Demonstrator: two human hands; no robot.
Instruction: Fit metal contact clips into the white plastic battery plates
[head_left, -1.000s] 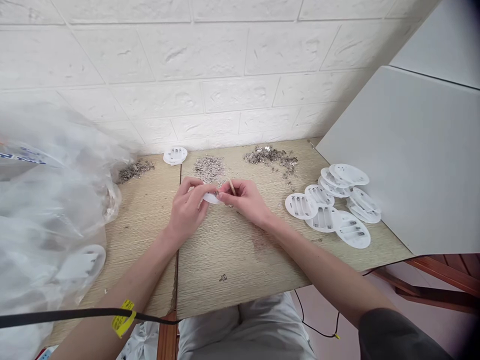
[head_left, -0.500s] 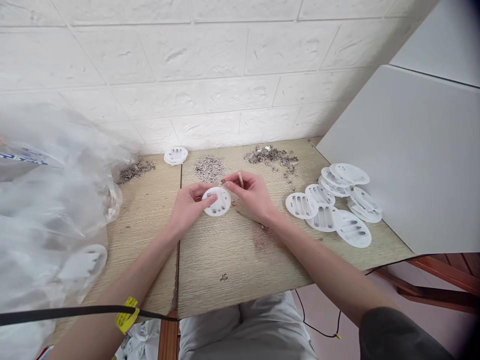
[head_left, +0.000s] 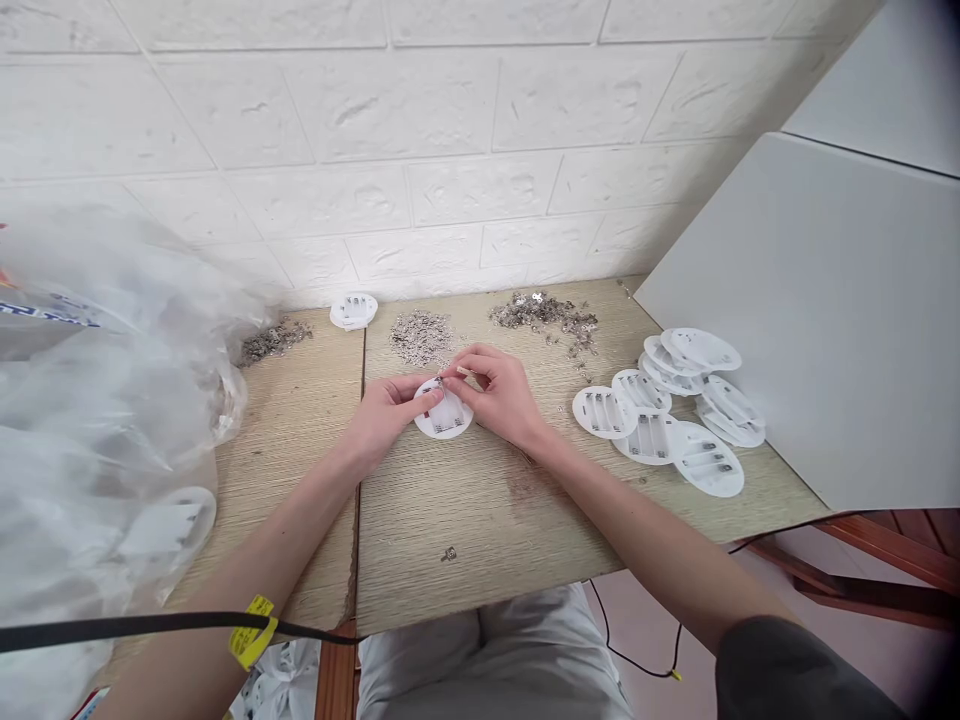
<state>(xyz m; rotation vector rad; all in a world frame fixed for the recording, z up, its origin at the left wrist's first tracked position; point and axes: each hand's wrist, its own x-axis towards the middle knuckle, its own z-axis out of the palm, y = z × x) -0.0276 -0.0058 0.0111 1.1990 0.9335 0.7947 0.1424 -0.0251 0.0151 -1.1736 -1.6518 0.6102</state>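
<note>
My left hand (head_left: 390,415) grips a round white plastic battery holder (head_left: 448,418) by its left side, thumb across its face. Slots and small metal contacts show on that face. At the holder's upper edge, my right hand (head_left: 495,395) pinches a small metal battery contact (head_left: 440,379), mostly covered by the fingertips. Just behind the hands lies a heap of small silvery contacts (head_left: 421,338). Another heap of metal contacts (head_left: 544,312) spreads farther right. A single loose contact (head_left: 449,554) rests near the front edge of the table.
Several white battery holders (head_left: 709,458) lie overlapping at the right, beside a grey panel (head_left: 810,330). A small stack of holders (head_left: 353,310) sits by the wall. Clear plastic bags (head_left: 112,430) fill the left side. A black cable (head_left: 150,626) crosses the front left.
My right hand has brought the small contact down and left onto the holder's upper edge. The holder has shifted slightly right and toward me in my left hand.
</note>
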